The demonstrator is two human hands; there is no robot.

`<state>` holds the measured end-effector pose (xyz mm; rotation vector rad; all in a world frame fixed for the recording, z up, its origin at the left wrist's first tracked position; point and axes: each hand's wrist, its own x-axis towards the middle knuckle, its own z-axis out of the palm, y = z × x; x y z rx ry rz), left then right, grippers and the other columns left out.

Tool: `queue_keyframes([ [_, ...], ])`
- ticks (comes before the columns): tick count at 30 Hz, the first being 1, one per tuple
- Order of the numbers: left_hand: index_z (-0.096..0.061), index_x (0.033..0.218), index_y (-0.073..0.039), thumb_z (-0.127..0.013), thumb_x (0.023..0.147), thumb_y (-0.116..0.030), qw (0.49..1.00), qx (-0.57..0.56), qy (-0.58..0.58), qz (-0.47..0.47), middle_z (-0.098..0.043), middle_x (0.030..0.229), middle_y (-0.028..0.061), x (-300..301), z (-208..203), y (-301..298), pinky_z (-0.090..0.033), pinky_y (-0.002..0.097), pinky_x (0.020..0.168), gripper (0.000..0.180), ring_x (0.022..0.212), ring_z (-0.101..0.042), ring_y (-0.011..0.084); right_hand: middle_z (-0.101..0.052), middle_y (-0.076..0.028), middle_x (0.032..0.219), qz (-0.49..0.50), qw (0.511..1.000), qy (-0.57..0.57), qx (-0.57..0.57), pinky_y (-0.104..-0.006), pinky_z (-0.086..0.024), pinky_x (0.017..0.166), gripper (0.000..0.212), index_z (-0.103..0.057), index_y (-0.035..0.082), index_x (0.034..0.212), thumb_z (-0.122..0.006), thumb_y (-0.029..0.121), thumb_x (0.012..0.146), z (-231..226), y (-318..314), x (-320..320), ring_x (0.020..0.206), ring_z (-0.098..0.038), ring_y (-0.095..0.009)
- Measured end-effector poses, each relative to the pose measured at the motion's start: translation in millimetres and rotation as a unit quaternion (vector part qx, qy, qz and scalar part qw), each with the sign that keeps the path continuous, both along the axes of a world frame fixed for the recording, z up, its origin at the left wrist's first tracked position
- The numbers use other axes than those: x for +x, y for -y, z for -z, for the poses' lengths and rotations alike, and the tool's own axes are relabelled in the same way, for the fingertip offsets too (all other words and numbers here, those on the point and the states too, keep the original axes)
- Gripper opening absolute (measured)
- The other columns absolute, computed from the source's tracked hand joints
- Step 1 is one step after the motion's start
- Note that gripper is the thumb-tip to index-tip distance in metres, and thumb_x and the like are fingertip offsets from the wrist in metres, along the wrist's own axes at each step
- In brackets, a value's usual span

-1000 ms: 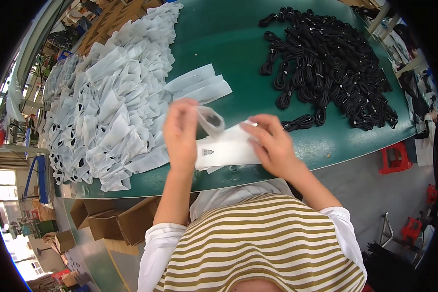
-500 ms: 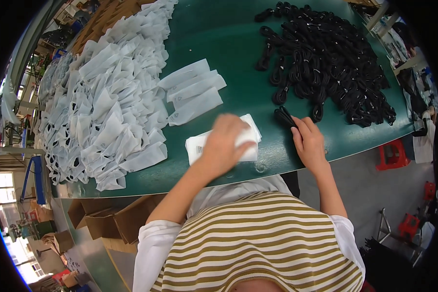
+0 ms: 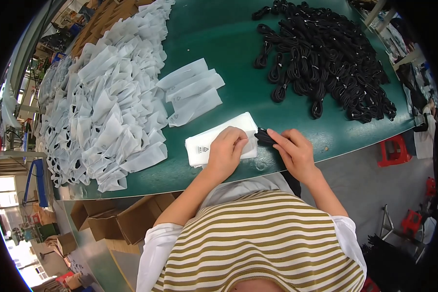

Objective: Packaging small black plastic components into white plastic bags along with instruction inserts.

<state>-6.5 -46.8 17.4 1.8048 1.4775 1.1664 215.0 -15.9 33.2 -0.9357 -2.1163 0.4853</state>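
Green table (image 3: 214,53), gray floor (image 3: 348,182), red stool (image 3: 394,152).
The left hand (image 3: 225,150) touches white bags (image 3: 198,148), its grip hidden; the right hand (image 3: 297,152) pinches a black cord bundle (image 3: 264,136).

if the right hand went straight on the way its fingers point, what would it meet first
Likely the right end of the stack of flat white rectangular pouches: the looped black cable bundle in the right hand points at it, touching or nearly so; depth is unclear.
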Motion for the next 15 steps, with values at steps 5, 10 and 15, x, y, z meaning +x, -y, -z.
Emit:
queue_keyframes([
  [5,-0.057,0.088,0.001,-0.063,0.088,0.002,0.998,0.04,-0.051,0.011,-0.06,0.086,0.0117,-3.7,-1.3,-0.1,-0.047,0.0326,0.064,0.006,0.071,-0.058,0.0239,-0.056,-0.007,0.083,-0.022,0.996,0.029,0.085,-0.0357,-0.047,0.062,0.045,-0.071,0.013,0.121,-0.075,0.003,0.077,-0.5,-1.3,-3.0,0.074,-0.056,-0.024],
  [10,-0.058,0.09,0.001,-0.062,0.088,0.004,0.996,0.033,-0.079,0.014,-0.061,0.089,0.0116,-4.4,-2.2,3.1,-0.047,0.0334,0.065,0.006,0.072,-0.058,0.0245,-0.056,-0.006,0.083,-0.021,0.994,0.037,0.103,-0.0358,-0.046,0.062,0.044,-0.072,0.014,0.119,-0.075,0.004,0.077,-0.2,-2.0,-4.1,0.072,-0.055,-0.024],
  [15,-0.058,0.09,0.0,-0.065,0.083,0.005,0.999,-0.006,0.03,-0.018,-0.062,0.092,0.0119,-0.6,-3.0,4.1,-0.048,0.0362,0.068,0.011,0.076,-0.057,0.0287,-0.058,-0.009,0.086,-0.074,0.988,0.071,0.117,-0.0345,-0.045,0.06,0.038,-0.073,0.01,0.115,-0.075,0.003,0.077,0.0,-6.2,-2.7,0.072,-0.055,-0.026],
])
